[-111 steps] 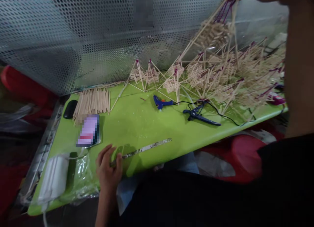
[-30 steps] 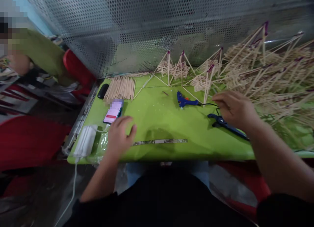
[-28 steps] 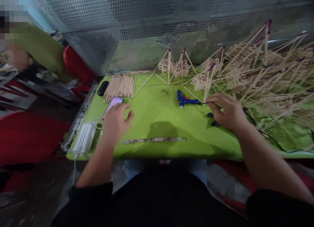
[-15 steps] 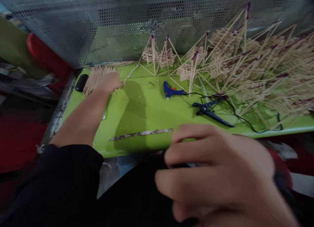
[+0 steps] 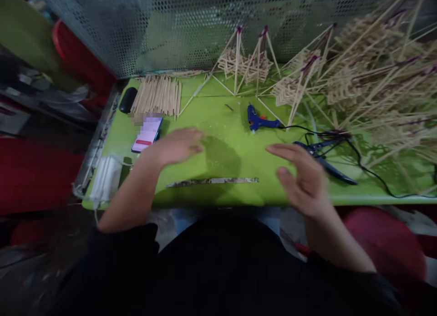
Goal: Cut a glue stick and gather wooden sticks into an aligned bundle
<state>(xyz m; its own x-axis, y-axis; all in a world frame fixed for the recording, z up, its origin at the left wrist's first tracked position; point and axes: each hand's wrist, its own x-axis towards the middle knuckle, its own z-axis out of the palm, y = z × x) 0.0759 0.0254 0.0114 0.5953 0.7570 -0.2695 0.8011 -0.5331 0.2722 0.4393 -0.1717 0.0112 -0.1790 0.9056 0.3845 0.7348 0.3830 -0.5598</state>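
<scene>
My left hand (image 5: 179,146) is over the green table (image 5: 225,163), right of a lit phone (image 5: 147,134), its fingers loosely extended and slightly blurred, with nothing seen in it. Facing it, my right hand (image 5: 302,172) has thumb and fingers apart and holds nothing. Dark pliers (image 5: 327,163) lie just beyond my right hand, partly covered by it. A blue glue gun (image 5: 261,120) rests farther back. Between the hands and nearer the front edge lies a flat, mottled strip (image 5: 213,181). Thin wooden sticks (image 5: 159,95) lie side by side at the back left.
Several stick structures with purple tips (image 5: 290,86) crowd the back and right. A black cable (image 5: 358,156) runs rightward. A black rounded object (image 5: 128,100) and a white bundle (image 5: 106,177) are at the left. Perforated metal (image 5: 205,29) stands behind; a red stool (image 5: 385,243) is below right.
My left hand has left the sticks and moved right and nearer. My right hand has moved away from the camera toward the table, and its curled fingers have opened. The phone and white bundle now show.
</scene>
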